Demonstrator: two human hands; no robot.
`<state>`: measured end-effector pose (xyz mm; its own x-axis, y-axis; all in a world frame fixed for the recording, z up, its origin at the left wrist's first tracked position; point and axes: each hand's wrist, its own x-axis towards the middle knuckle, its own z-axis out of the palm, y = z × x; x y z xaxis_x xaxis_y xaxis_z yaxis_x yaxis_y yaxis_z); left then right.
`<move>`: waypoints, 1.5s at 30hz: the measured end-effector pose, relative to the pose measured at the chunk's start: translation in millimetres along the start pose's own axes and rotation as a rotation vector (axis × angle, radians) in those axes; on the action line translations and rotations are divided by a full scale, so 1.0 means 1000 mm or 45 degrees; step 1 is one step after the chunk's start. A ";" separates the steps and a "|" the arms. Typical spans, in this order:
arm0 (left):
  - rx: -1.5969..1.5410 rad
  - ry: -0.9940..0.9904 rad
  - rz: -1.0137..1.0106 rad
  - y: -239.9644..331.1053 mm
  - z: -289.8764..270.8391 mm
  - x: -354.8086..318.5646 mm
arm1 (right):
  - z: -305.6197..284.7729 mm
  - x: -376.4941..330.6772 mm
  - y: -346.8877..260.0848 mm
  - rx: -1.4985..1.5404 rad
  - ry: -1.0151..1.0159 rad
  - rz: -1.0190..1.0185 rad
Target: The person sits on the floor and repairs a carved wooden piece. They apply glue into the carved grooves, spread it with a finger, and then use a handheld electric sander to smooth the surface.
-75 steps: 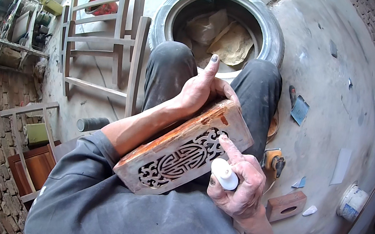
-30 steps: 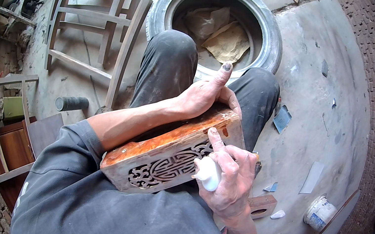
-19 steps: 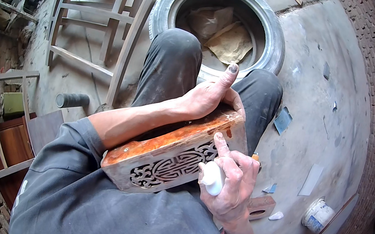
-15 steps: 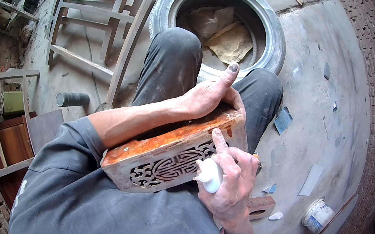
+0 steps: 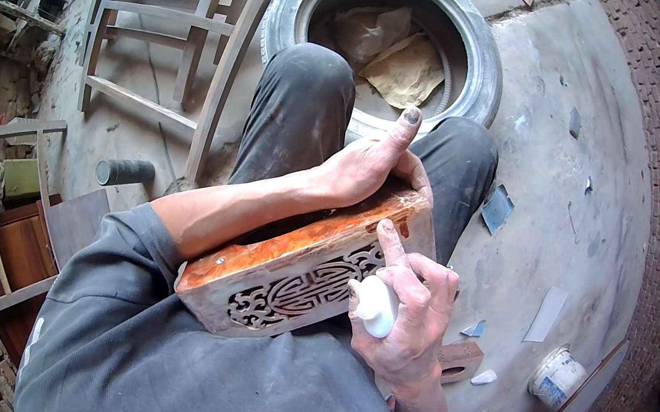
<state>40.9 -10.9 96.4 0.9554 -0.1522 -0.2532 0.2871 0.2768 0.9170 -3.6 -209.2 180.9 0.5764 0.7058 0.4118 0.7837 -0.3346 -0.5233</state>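
Rectangular wooden block, orange-brown on top, grey pierced front (image 5: 278,252), tilted across dark-trousered lap (image 5: 296,121). Left hand's (image 5: 357,177) grip spread: thumb raised, fingers round far end, likely bracing. Right hand (image 5: 413,309) pinches white, rounded, plastic-looking bottle (image 5: 377,306), leaving index free for block.

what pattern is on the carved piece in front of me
The carved piece has round, maze-like fretwork flanked by curling scrolls; best seen in the head view.

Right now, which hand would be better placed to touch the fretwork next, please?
Probably the right hand: holding the white bottle, it has its index finger extended beside the fretwork of the carved piece. The left hand lies at the far upper edge.
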 end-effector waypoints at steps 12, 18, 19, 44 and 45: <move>0.013 0.014 0.012 0.010 0.002 -0.005 | -0.003 -0.034 -0.022 0.927 0.183 0.723; -0.016 0.056 -0.077 0.020 0.002 -0.014 | -0.014 -0.039 -0.013 0.857 -0.133 0.650; -0.006 0.058 -0.062 0.019 0.000 -0.014 | -0.011 -0.039 -0.010 0.859 -0.107 0.552; 0.214 0.138 -0.004 0.013 0.017 -0.016 | -0.003 -0.044 -0.012 0.638 0.014 0.679; 0.220 0.139 -0.003 0.012 0.017 -0.016 | -0.003 -0.044 -0.013 0.643 0.011 0.701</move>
<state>28.3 -21.1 117.0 0.9593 -0.0464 -0.2786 0.2821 0.1083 0.9533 -38.3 -237.9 171.4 0.8584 0.5130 -0.0041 0.1806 -0.3096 -0.9336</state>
